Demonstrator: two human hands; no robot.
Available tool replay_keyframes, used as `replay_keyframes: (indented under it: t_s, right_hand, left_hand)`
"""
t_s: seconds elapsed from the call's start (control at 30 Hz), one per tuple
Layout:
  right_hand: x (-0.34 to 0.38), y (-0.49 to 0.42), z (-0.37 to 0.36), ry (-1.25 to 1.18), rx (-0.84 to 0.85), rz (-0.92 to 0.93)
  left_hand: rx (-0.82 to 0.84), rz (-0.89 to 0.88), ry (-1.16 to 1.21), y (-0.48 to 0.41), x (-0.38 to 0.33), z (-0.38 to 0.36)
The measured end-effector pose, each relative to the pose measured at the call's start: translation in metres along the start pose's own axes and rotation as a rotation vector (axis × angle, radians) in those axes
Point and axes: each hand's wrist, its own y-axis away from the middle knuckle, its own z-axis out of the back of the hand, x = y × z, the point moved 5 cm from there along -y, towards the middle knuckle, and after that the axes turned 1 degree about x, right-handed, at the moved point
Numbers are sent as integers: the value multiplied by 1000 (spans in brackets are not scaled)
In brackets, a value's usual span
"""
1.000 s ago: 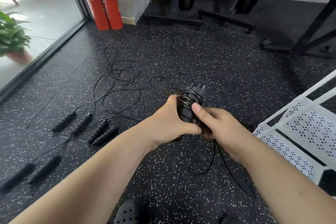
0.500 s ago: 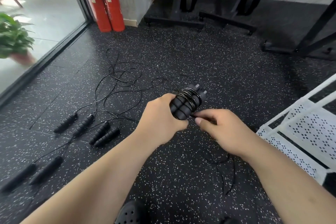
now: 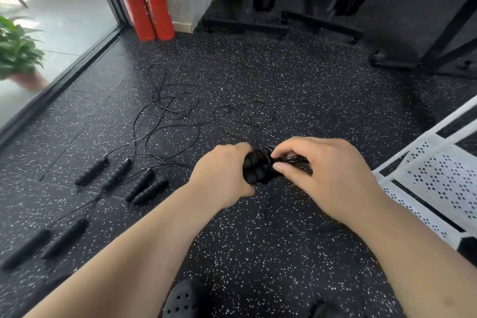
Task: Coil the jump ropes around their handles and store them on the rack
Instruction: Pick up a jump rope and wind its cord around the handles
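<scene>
My left hand (image 3: 222, 170) grips a pair of black ribbed jump rope handles (image 3: 258, 169) held together above the floor. Thin black cord is coiled around their far end, and my right hand (image 3: 322, 173) pinches that cord (image 3: 291, 160) over the top of the handles. Several more black handles (image 3: 144, 186) lie on the speckled floor to the left, their loose cords (image 3: 175, 111) tangled further out. A white perforated rack (image 3: 438, 183) stands at the right edge, close to my right hand.
Two red fire extinguishers (image 3: 144, 0) stand against the wall at the back left beside a glass door. Black exercise machine bases (image 3: 247, 20) line the back, and a black frame stands at the back right. A potted plant (image 3: 18, 51) sits outside the glass. My black shoe (image 3: 180, 302) shows below.
My right hand has swung from below the handles up and over their top, carrying the cord round. The slack loop on the floor under my hands has shrunk.
</scene>
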Motion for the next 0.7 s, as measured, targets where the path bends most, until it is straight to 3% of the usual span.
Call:
replay_keyframes:
  t_s: [0.17,0.3,0.53,0.7]
  right_hand:
    - [-24,-5,-4,-73,56,-96]
    - [-42,-3,-1,-245,87,-233]
    - [-58,0,3,-696,145,-298]
    - [-49,-1,-7,-1064,173,-420]
  left_hand:
    - [75,-324,-93,7,-25,-13]
    - [51,-462,-76,14,-36,-8]
    - [58,-526,132,26,-49,13]
    - [36,-391,452,34,-49,27]
